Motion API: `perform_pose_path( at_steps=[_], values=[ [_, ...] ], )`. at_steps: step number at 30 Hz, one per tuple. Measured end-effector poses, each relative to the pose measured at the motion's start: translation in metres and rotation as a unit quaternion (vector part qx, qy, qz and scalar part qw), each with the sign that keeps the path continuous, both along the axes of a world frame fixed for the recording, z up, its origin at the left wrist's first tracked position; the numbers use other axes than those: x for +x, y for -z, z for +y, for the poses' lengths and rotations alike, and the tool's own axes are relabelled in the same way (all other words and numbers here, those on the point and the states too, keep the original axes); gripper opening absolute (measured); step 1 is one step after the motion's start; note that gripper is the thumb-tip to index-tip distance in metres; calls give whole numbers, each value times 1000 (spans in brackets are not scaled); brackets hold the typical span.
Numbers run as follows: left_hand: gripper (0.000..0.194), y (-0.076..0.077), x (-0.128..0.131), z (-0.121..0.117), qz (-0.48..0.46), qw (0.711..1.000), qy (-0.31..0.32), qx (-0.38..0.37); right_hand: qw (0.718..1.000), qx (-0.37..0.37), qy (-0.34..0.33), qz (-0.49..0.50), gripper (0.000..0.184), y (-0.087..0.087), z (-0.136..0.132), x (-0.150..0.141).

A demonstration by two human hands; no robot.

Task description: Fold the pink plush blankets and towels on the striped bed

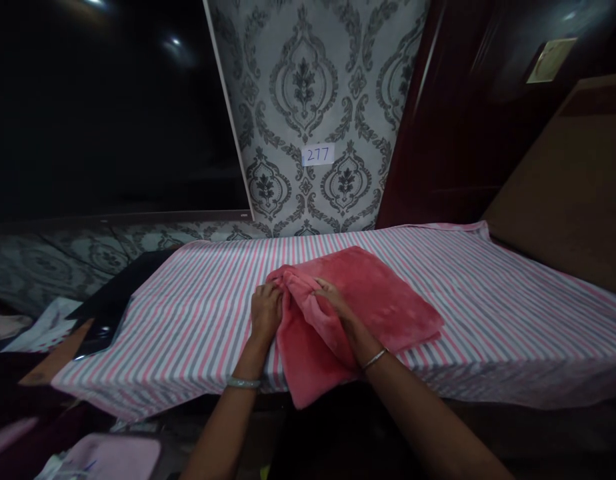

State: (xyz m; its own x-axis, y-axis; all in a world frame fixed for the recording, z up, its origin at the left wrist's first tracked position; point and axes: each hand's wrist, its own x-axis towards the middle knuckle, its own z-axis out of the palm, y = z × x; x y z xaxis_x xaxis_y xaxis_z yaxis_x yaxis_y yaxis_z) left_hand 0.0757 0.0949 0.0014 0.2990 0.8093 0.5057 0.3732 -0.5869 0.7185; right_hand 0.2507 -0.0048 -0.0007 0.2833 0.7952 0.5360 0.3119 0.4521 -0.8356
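A plush pink-red cushion cover (383, 293) lies on the striped cloth, its right part flat and its left part bunched up between my hands. My left hand (267, 309) grips the gathered edge at the upper left, fingers curled into the fabric. My right hand (333, 300) is partly covered by a raised fold, with its fingers closed on the bunched fabric. One corner of the plush piece hangs over the front edge of the table. Whether anything lies inside the folds is hidden.
A pink, grey and white striped cloth (198, 313) covers the table. Behind it are a patterned wall with a paper marked 277 (318, 154) and a large dark screen (108, 107). A brown box (568, 187) stands at the right; a glossy black object (105, 330) sits left.
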Motion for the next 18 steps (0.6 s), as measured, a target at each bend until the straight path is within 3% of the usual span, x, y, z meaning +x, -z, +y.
perform_pose_path(
  at_steps=[3,7,13,15,18],
  values=[
    [12,3,-1,2,61,997,10,36,999,-21,-17,22,30,-1,7,1],
    [24,7,-2,2,123,988,-12,94,987,-87,-36,128,37,-1,28,5],
    [30,11,0,0,265,959,-22,95,977,-79,-13,197,45,6,43,8],
    [30,14,0,3,265,959,-30,94,988,-69,-5,140,50,4,40,1],
    [26,21,-1,10,172,983,-25,64,993,-83,-29,-80,50,-2,32,-20]
  ],
)
